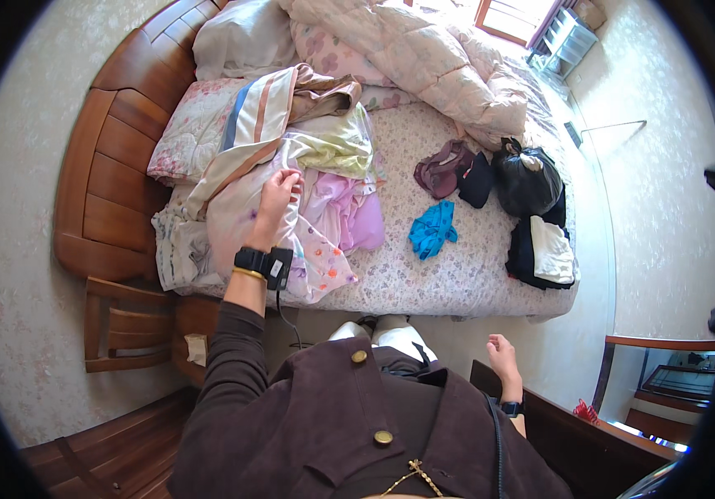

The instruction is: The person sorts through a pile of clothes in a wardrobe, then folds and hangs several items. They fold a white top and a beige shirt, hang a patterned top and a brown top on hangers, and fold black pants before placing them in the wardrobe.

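My left hand [278, 198] is over the pile of bedding on the bed, its fingers curled at the edge of a pale pink floral sheet [242, 206]. Whether the fingers pinch the cloth is hard to make out. Just beyond them lies a yellow-green cloth [335, 148], with a striped cloth [264, 115] partly behind it. A lilac cloth [360, 218] is bunched to the right of the hand. My right hand [504, 360] hangs away from the bed at my right side, holding nothing, its fingers loosely bent.
On the patterned bed sheet [388, 268] lie a blue garment [433, 229], a maroon garment [441, 168], a tied black plastic bag [527, 181] and folded dark and white clothes [551, 249]. A thick quilt [432, 56] covers the far side. A wooden chair [139, 330] stands left.
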A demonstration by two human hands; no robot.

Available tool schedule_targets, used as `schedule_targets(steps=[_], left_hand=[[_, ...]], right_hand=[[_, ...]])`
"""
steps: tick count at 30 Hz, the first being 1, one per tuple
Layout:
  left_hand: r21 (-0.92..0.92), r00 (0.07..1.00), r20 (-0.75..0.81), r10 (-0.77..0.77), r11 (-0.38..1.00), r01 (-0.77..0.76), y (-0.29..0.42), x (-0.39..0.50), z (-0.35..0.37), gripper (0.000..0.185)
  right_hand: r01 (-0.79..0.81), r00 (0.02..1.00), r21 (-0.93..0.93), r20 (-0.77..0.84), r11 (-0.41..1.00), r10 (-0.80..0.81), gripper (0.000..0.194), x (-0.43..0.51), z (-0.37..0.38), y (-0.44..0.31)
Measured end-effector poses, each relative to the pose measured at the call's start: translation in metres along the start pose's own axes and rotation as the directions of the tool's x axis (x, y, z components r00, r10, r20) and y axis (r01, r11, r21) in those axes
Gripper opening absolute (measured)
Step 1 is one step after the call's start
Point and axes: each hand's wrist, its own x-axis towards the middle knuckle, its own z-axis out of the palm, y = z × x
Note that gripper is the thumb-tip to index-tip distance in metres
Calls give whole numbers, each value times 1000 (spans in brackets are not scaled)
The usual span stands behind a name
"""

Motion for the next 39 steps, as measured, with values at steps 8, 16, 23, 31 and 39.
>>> schedule_targets(steps=[8,16,23,31,39], left_hand=[[524,971,35,238,823,-221,24,164,68,29],[936,983,-146,111,338,100,1,256,98,51],[744,989,68,130,654,-137,3,236,126,31],[154,810,581,75,967,-201,57,55,215,14],[-94,373,891,259,909,-406,115,-22,229,22]], right_hand=[[-44,997,-6,59,999,44,26,58,-28,27],[-263,956,-117,99,958,275,27,52,-62,86],[-191,978,-90,69,977,198,26,77,-66,94],[-253,909,676,411,692,-69,40,194,-47,-78],[-438,648,881,449,181,-615,59,206,-41,-297]])
